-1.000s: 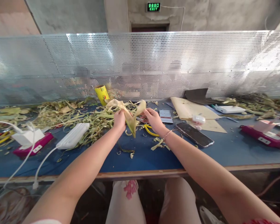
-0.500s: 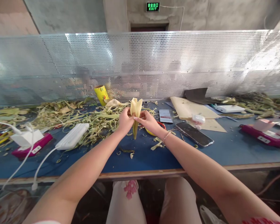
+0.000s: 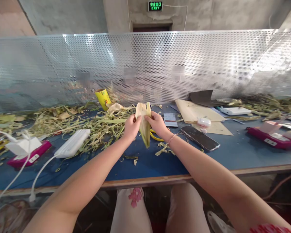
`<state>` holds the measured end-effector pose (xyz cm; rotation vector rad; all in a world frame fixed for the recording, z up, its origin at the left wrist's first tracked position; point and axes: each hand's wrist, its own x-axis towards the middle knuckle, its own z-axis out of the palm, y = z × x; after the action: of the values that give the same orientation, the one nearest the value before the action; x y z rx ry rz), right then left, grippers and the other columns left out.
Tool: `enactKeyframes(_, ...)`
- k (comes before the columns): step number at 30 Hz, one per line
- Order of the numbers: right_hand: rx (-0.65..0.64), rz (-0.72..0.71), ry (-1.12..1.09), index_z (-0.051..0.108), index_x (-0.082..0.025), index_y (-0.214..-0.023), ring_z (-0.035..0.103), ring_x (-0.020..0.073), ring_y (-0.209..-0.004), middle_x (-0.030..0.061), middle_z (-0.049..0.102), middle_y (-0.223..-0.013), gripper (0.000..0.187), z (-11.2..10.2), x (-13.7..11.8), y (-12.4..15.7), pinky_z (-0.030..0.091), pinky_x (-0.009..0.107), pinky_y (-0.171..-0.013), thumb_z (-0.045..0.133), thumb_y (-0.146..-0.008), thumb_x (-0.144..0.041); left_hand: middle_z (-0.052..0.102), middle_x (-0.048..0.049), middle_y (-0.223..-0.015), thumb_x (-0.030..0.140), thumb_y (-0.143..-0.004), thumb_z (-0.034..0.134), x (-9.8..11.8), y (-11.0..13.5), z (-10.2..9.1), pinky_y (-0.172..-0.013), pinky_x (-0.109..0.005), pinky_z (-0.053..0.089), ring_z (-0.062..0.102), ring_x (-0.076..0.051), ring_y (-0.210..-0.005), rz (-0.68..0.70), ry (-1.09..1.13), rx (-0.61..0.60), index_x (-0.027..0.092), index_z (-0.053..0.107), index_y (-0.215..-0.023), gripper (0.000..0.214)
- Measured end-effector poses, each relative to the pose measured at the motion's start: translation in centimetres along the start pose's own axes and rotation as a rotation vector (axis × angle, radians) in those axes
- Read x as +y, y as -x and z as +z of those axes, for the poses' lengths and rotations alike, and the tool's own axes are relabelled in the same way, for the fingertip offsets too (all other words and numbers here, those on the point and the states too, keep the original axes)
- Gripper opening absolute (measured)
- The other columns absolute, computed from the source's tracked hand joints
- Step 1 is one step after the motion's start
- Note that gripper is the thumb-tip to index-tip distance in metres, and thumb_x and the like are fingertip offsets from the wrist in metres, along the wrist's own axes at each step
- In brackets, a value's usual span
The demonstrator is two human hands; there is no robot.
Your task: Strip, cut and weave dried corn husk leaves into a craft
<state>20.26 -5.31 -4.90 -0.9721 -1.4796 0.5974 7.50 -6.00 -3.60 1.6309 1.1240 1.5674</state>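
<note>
Between my two hands a broad, cream and pale green husk-like leaf (image 3: 144, 126) is spread flat above the table, its pointed end hanging down and its torn, split edge at the top. My left hand (image 3: 131, 127) pinches its left edge between thumb and fingers. The right edge is pinched by my right hand (image 3: 160, 126), which has a thin bracelet at the wrist. Behind and left of the hands lies a heap of shredded leaf strips (image 3: 104, 129). A yellow ring-handled tool (image 3: 156, 136) lies partly hidden beside my right hand.
On the blue table (image 3: 140, 171) are a phone (image 3: 200, 138), a white power bank (image 3: 72, 143), brown paper (image 3: 190, 111), an earphone case (image 3: 204, 123) and magenta power strips (image 3: 271, 137) at both sides. A yellow tube (image 3: 103, 99) stands before the perforated metal screen (image 3: 145, 58).
The leaf was folded and upright between my fingers; now it is opened out flat, facing me. My hands have moved slightly apart, and the view has shifted a little.
</note>
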Motion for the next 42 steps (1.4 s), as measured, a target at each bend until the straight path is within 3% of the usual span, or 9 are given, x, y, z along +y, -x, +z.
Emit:
enactKeyframes(4,-0.080,-0.011,0.006,0.044,-0.019,-0.058,0.032,0.0093,-0.052,-0.0043,0.037,-0.055,0.024,0.2,-0.2,0.3,0.024,0.023,-0.049,0.053,-0.070,-0.038,0.049,0.0017,-0.053,0.034,-0.072,0.058,-0.8,-0.5,-0.2,-0.050,-0.022,0.029,0.042,-0.011,-0.051,-0.017,0.056,0.070,0.016,0.057,-0.063,0.020)
enactKeyframes(11,-0.020,-0.046,-0.045,0.040,-0.019,-0.056,0.032,0.0098,-0.053,-0.0041,0.034,-0.054,0.025,0.5,-1.0,0.9,0.025,0.023,-0.049,0.052,-0.070,-0.036,0.044,0.0049,-0.047,0.032,-0.067,0.058,-1.1,-0.8,0.3,-0.044,-0.021,0.031,0.041,-0.009,-0.042,-0.263,0.340,0.083,0.016,0.051,-0.061,0.019)
enactKeyframes(14,-0.013,-0.063,-0.045,0.044,-0.019,-0.058,0.034,0.0103,-0.053,-0.0036,0.037,-0.054,0.021,0.6,-1.1,1.1,0.027,0.023,-0.049,0.051,-0.072,-0.034,0.044,0.0056,-0.046,0.030,-0.065,0.059,-0.7,-0.8,0.5,-0.044,-0.021,0.035,0.043,-0.008,-0.041,-0.358,0.418,0.102,0.016,0.048,-0.060,0.018)
enactKeyframes(22,-0.075,-0.119,-0.071,0.057,-0.018,-0.066,0.049,0.0152,-0.066,0.0007,0.055,-0.066,0.019,0.5,-0.9,1.2,0.040,0.026,-0.060,0.055,-0.072,-0.036,0.042,0.0063,-0.043,0.023,-0.068,0.055,-0.5,-1.4,-0.2,-0.042,-0.019,0.030,0.041,-0.007,-0.037,-0.397,0.434,0.214,0.016,0.046,-0.056,0.016)
enactKeyframes(26,-0.123,-0.095,-0.105,0.057,-0.019,-0.080,0.053,0.0148,-0.069,0.0013,0.058,-0.075,0.020,0.6,-0.9,1.1,0.042,0.027,-0.064,0.057,-0.071,-0.036,0.042,0.0057,-0.045,0.028,-0.069,0.060,-1.0,-1.4,-0.4,-0.044,-0.020,0.027,0.040,-0.007,-0.041,-0.270,0.339,0.199,0.016,0.049,-0.056,0.020)
enactKeyframes(31,-0.099,0.035,-0.063,0.054,-0.017,-0.085,0.053,0.0158,-0.072,0.0021,0.058,-0.078,0.028,0.6,-0.5,0.9,0.042,0.026,-0.062,0.058,-0.070,-0.041,0.045,0.0032,-0.047,0.023,-0.069,0.064,0.0,-0.1,-0.2,-0.047,-0.022,0.023,0.036,-0.008,-0.047,-0.036,0.101,0.025,0.015,0.054,-0.053,0.020)
enactKeyframes(35,-0.029,-0.007,-0.006,0.053,-0.017,-0.075,0.050,0.0148,-0.067,0.0009,0.056,-0.071,0.026,0.4,-0.9,1.0,0.038,0.025,-0.060,0.053,-0.074,-0.042,0.042,0.0026,-0.045,0.025,-0.073,0.062,1.1,0.8,0.0,-0.049,-0.023,0.025,0.037,-0.009,-0.046,-0.087,0.183,-0.030,0.016,0.052,-0.050,0.026)
enactKeyframes(42,-0.018,-0.044,-0.073,0.054,-0.017,-0.071,0.046,0.0138,-0.065,-0.0002,0.053,-0.067,0.023,0.2,-2.0,1.1,0.037,0.024,-0.059,0.056,-0.071,-0.040,0.037,0.0041,-0.038,0.029,-0.074,0.060,0.8,0.5,-0.4,-0.044,-0.023,0.023,0.035,-0.008,-0.038,-0.111,0.166,-0.106,0.017,0.048,-0.048,0.031)
